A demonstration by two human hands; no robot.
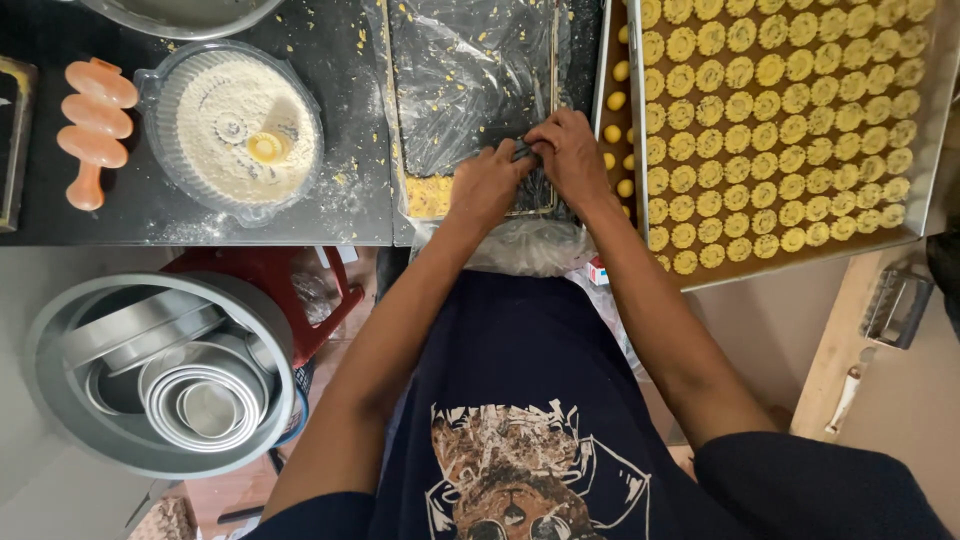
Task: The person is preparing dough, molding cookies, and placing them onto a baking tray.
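I see both hands, left hand (487,183) and right hand (568,150), fingers pinching 1 small dark cutter (524,150) over the plastic sheet (470,70); cookie tray (925,160) right.

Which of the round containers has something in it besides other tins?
The clear plastic bowl on the dark counter, left of the hands. It holds white flour, while the grey tub below holds only nested metal tins.

Dark worktop (340,120): flour bowl (240,130), plastic sheet (465,80), cookie tray (925,160), orange tool (92,125).
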